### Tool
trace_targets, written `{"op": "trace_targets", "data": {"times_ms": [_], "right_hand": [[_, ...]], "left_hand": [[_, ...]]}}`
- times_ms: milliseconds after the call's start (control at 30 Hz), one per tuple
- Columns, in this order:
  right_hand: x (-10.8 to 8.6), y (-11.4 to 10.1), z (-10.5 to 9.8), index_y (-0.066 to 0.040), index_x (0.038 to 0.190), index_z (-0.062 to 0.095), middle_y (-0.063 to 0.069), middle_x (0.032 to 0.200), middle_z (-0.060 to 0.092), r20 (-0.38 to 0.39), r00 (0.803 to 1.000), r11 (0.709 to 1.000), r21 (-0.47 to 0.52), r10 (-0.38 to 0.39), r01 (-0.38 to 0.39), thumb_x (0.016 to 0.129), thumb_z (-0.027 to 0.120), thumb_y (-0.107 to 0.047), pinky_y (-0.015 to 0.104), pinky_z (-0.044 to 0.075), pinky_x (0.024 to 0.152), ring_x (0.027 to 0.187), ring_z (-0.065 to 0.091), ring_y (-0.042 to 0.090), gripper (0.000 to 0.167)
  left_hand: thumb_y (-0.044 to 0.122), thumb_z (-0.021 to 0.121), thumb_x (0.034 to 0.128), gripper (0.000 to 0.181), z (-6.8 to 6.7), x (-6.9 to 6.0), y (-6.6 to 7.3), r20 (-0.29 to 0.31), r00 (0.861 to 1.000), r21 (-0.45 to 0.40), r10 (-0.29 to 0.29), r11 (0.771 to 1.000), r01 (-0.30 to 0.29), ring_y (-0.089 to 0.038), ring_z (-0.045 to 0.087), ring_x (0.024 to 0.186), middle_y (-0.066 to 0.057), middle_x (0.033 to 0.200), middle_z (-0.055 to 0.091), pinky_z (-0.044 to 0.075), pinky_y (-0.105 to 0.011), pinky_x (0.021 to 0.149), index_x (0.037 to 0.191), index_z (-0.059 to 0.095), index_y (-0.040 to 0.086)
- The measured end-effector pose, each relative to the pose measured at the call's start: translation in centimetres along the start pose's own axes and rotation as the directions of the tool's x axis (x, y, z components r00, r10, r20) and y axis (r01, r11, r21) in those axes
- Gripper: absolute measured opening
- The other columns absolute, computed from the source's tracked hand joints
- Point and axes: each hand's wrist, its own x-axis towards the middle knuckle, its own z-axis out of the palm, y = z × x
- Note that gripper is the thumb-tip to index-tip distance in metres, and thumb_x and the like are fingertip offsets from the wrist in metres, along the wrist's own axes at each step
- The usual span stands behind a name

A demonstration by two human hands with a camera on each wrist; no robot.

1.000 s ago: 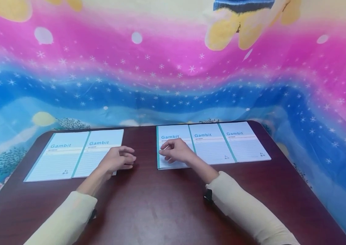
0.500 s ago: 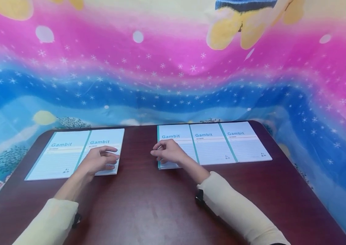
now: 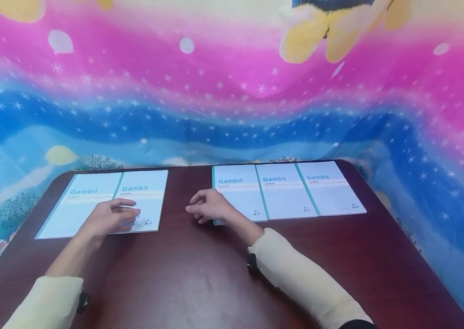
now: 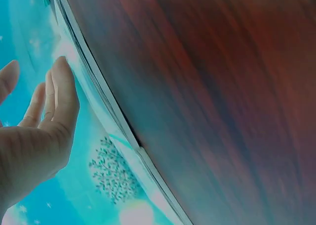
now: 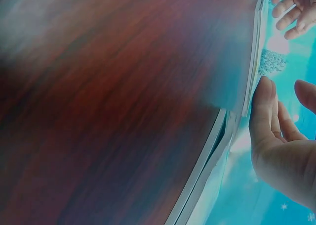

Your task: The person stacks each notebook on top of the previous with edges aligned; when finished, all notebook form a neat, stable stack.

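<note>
So there's a big dark red-brown wood-look table (image 3: 199, 278), with three flat white rectangular paper notebooks with teal spines (image 3: 289, 194) on the right and two matching notebooks (image 3: 104, 191) on the left, long sides running away from the person. Left hand (image 3: 106, 217) hovers over the pair, right hand (image 3: 209, 205) beside the trio's inner edge. Hands apart, fingers loosely bent, gripping nothing.

L nbk pair (image 3: 106, 189), R nbk trio (image 3: 283, 196): white, Gambit-printed, green-spined, closed, flat, side by side.
</note>
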Motion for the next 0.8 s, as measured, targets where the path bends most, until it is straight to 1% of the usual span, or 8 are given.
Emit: {"op": "trace_targets", "data": {"times_ms": [100, 200, 300, 500, 633, 800], "right_hand": [[0.4, -0.2, 0.5, 0.000, 0.111, 0.068, 0.012, 0.092, 0.071, 0.003, 1.000, 1.000, -0.008, -0.003, 0.003, 0.093, 0.075, -0.014, 0.040, 0.063, 0.069, 0.083, 0.071, 0.030, 0.024], [0.6, -0.3, 1.2, 0.000, 0.111, 0.068, 0.015, 0.095, 0.072, 0.017, 1.000, 1.000, -0.013, -0.005, 0.006, 0.094, 0.075, -0.014, 0.039, 0.063, 0.069, 0.084, 0.072, 0.032, 0.024], [0.9, -0.4, 1.9, 0.000, 0.109, 0.068, 0.017, 0.094, 0.072, 0.023, 1.000, 1.000, -0.001, 0.001, -0.001, 0.093, 0.076, -0.015, 0.038, 0.063, 0.068, 0.083, 0.072, 0.030, 0.023], [1.7, -0.7, 3.3, -0.002, 0.103, 0.069, 0.012, 0.089, 0.072, 0.037, 0.999, 1.000, -0.005, 0.027, -0.027, 0.092, 0.077, -0.016, 0.034, 0.063, 0.065, 0.077, 0.073, 0.025, 0.020], [2.0, -1.0, 4.3, -0.004, 0.097, 0.069, 0.011, 0.087, 0.072, 0.041, 0.998, 0.999, -0.017, 0.040, -0.039, 0.091, 0.078, -0.016, 0.034, 0.062, 0.064, 0.076, 0.073, 0.024, 0.017], [2.4, -1.3, 5.4, -0.003, 0.093, 0.069, 0.011, 0.087, 0.072, 0.051, 0.997, 0.998, -0.022, 0.055, -0.054, 0.091, 0.078, -0.016, 0.033, 0.062, 0.064, 0.076, 0.074, 0.024, 0.015]], "left_hand": [[0.029, 0.068, 0.0990, 0.063, -0.6, -0.1, -0.5, -0.008, 1.000, 0.002, -0.009, 1.000, 0.009, -0.040, 0.062, 0.118, -0.032, 0.138, 0.053, 0.059, -0.041, 0.090, 0.144, 0.044, -0.010], [0.030, 0.067, 0.0992, 0.065, -1.3, -0.3, -1.2, -0.021, 0.999, 0.006, -0.034, 0.999, 0.034, -0.041, 0.061, 0.118, -0.034, 0.139, 0.051, 0.059, -0.040, 0.089, 0.144, 0.043, -0.010], [0.033, 0.067, 0.0993, 0.068, -1.9, -0.3, -1.8, -0.032, 0.998, 0.021, -0.053, 0.998, 0.054, -0.043, 0.060, 0.119, -0.035, 0.139, 0.049, 0.060, -0.039, 0.088, 0.145, 0.042, -0.011], [0.036, 0.066, 0.0996, 0.071, -3.1, -0.2, -2.9, -0.050, 0.996, 0.048, -0.077, 0.996, 0.079, -0.046, 0.058, 0.122, -0.036, 0.140, 0.048, 0.060, -0.037, 0.086, 0.145, 0.040, -0.012], [0.038, 0.066, 0.0991, 0.072, -3.8, -0.1, -3.5, -0.058, 0.994, 0.084, -0.092, 0.992, 0.097, -0.044, 0.062, 0.117, -0.037, 0.137, 0.049, 0.061, -0.037, 0.084, 0.144, 0.041, -0.012], [0.038, 0.067, 0.0984, 0.068, -4.5, 0.2, -4.1, -0.085, 0.991, 0.154, -0.099, 0.982, 0.111, -0.035, 0.068, 0.101, -0.036, 0.129, 0.055, 0.062, -0.033, 0.076, 0.139, 0.046, -0.013]]}}
